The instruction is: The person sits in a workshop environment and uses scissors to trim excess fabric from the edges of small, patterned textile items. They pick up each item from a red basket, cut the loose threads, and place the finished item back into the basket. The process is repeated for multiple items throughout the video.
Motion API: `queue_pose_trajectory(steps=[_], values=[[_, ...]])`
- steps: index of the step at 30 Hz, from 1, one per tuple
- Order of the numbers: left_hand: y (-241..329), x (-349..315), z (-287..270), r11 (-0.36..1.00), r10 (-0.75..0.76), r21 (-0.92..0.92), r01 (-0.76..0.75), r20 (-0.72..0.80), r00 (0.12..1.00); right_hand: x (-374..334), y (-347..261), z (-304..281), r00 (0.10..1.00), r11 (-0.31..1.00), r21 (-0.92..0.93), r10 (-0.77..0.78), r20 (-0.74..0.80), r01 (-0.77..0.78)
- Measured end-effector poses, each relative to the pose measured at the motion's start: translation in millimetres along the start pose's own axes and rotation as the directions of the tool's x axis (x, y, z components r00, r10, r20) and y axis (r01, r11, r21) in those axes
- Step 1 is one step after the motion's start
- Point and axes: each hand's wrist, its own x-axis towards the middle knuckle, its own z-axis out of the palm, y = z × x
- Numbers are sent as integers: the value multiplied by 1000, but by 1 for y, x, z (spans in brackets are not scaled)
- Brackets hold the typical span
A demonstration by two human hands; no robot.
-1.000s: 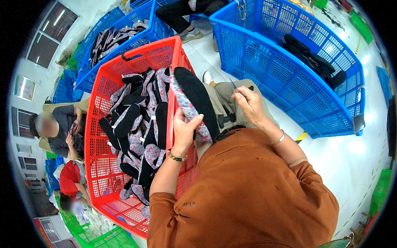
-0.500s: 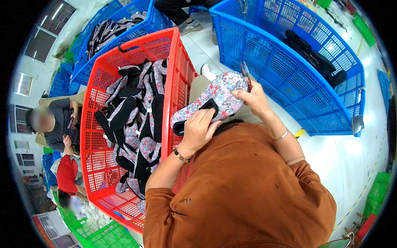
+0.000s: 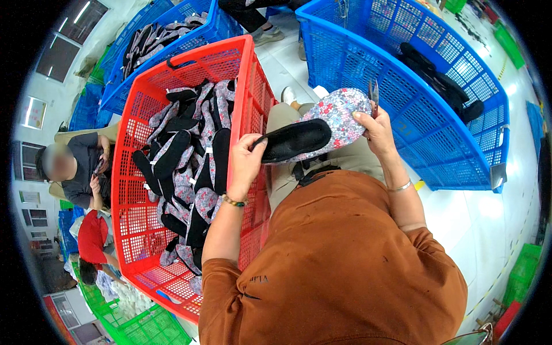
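Note:
A slipper [image 3: 322,132] with a flowered grey-and-red upper and a black insole is stretched between both hands over my lap. My left hand [image 3: 246,162] pinches its heel end, at the rim of the red crate. At the toe, my right hand [image 3: 378,135] grips the flowered upper with the thumb on top. Metal thread snips [image 3: 374,96] stick up from the same right hand, blades pointing away from me. The fingers under the toe are hidden.
Beside me on the left, a red crate [image 3: 248,86] holds many similar slippers [image 3: 187,172]. A blue crate [image 3: 368,75] with black items [image 3: 440,80] stands at the right. Another blue crate [image 3: 221,23] is behind. Two people [image 3: 80,167] [image 3: 95,244] are at the far left.
My left hand has moved from the slipper's opening to its heel end. The slipper is now straightened out with its insole showing, and my right hand has shifted right.

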Motion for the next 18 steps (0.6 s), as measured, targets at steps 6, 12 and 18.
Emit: queue_pose_trajectory(steps=[6, 12, 18], values=[[11, -1, 3, 554, -460, -652, 518, 278, 843, 9, 18, -19, 998, 996, 66, 54, 14, -55], [16, -4, 7, 619, -372, -633, 465, 285, 883, 13, 30, -28, 998, 990, 128, 53, -23, -49], [13, -10, 15, 989, 142, 30, -143, 50, 989, 6, 14, 1, 781, 396, -801, -610, 136, 449]])
